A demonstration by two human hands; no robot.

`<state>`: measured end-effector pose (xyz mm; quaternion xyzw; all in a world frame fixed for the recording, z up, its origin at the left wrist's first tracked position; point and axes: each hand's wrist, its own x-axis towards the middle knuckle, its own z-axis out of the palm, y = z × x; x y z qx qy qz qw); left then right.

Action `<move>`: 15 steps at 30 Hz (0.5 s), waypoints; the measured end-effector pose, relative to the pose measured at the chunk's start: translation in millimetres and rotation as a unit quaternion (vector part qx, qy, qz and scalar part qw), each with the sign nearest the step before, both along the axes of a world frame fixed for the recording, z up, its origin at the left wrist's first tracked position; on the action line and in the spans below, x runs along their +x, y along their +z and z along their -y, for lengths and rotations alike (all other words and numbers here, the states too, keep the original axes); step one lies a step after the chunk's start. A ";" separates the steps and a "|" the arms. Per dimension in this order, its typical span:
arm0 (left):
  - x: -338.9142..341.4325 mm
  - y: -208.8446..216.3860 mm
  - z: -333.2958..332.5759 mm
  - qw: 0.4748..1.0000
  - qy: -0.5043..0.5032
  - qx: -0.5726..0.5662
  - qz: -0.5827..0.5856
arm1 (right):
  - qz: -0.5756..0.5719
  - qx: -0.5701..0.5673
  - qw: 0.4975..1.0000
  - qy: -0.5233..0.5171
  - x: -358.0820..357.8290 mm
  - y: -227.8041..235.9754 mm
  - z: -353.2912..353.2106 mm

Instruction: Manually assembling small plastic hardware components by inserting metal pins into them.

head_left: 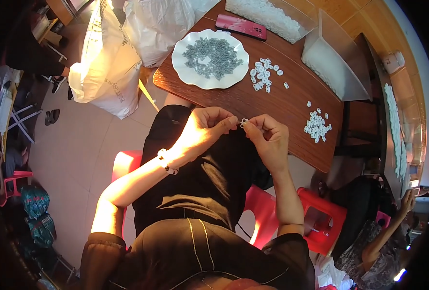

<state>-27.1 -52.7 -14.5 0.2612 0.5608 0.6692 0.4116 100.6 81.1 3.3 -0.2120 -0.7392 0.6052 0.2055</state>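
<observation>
Above my lap, at the table's near edge, my two hands almost meet at the fingertips. Between thumb and forefinger, my right hand (271, 140) pinches a small white plastic piece with holes (244, 122). My left hand (202, 133) is closed in a pinch right beside that piece; what it holds is too small to make out. Beyond my hands stands a white wavy-rimmed plate (178, 62) heaped with small grey metal-looking parts (214, 53). To its right lie a loose pile of white plastic pieces (261, 75) and a second pile (317, 126) nearer the right edge.
On the brown table (292, 111) are a pink phone (241, 27) and a clear bin (338, 63) of white parts. Large white sacks (110, 72) stand left of the table. A red stool (323, 217) is at my right, with another person's arm (386, 234) beyond.
</observation>
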 end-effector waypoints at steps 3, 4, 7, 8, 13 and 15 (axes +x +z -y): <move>-0.1 1.4 0.5 1.000 0.000 -0.001 -0.001 | 0.004 0.025 1.000 -0.002 -0.2 -1.5 0.4; -0.7 2.0 0.7 1.000 0.000 -0.001 -0.001 | 0.004 0.024 1.000 -0.002 -0.4 -1.8 0.5; -2.0 2.4 1.2 1.000 -0.005 -0.019 -0.001 | 0.001 0.030 1.000 -0.005 -1.1 -2.9 0.7; -1.4 1.9 1.0 1.000 -0.004 -0.013 -0.001 | 0.002 0.032 0.999 -0.004 -1.3 -3.5 0.7; -1.7 1.1 1.4 1.000 0.000 -0.014 -0.011 | 0.015 0.042 0.999 -0.002 -1.9 -0.8 2.0; -1.6 -0.6 1.4 1.000 0.002 -0.015 -0.022 | 0.019 0.056 0.998 -0.004 -2.1 -0.1 2.9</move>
